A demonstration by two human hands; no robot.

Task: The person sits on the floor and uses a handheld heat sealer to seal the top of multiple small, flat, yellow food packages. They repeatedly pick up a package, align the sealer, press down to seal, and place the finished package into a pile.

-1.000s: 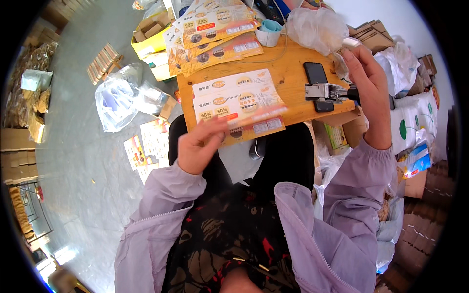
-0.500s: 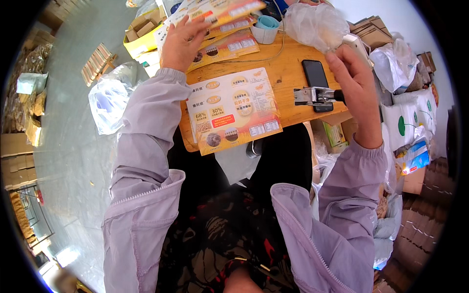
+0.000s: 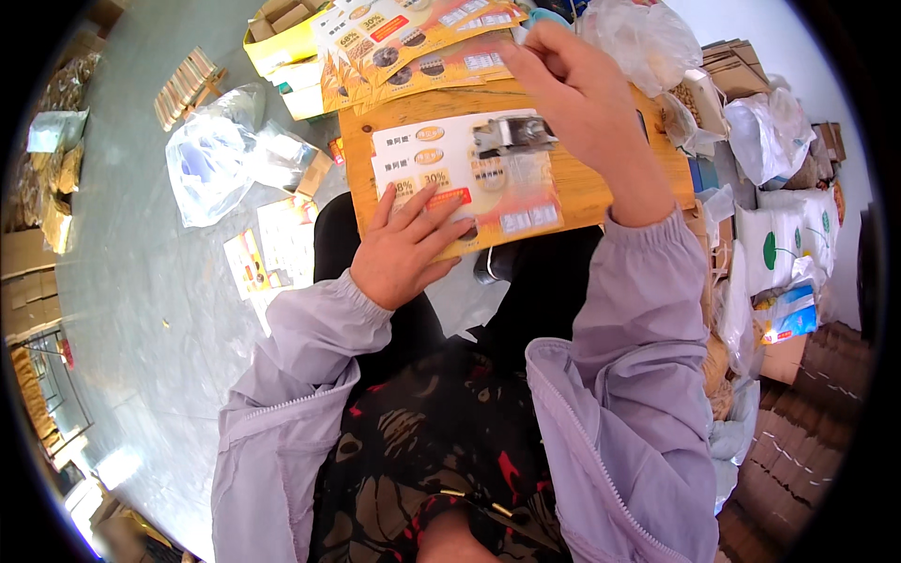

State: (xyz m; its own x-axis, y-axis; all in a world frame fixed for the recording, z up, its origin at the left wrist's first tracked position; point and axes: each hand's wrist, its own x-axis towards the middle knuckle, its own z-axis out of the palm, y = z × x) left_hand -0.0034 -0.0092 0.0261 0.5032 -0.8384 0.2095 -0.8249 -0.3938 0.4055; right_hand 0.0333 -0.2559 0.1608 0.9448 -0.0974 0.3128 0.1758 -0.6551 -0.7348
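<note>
Two overlapping printed packaging sheets (image 3: 516,192), white with orange and yellow lower parts, lie on the wooden table at its near edge. My left hand (image 3: 402,246) rests flat on their lower left part, fingers spread. Over their upper right part, my right hand (image 3: 587,98) is closed on a metal hand stamp (image 3: 511,136). Its silver head is blurred and its handle is mostly hidden. I cannot tell whether the head touches the sheet. A fanned pile of similar sheets (image 3: 380,58) lies at the far left of the table.
The wooden table (image 3: 624,202) shows around the sheets. Beyond it are a yellow box (image 3: 282,47) and a clear plastic bag (image 3: 648,42). White sacks (image 3: 784,235) stand to the right. On the floor at left are a plastic bag (image 3: 211,169) and a striped folding stool (image 3: 188,84).
My left hand has come back from the far pile down onto the near sheets. My right hand has swung left, bringing the hand stamp from beside the phone to over the sheets.
</note>
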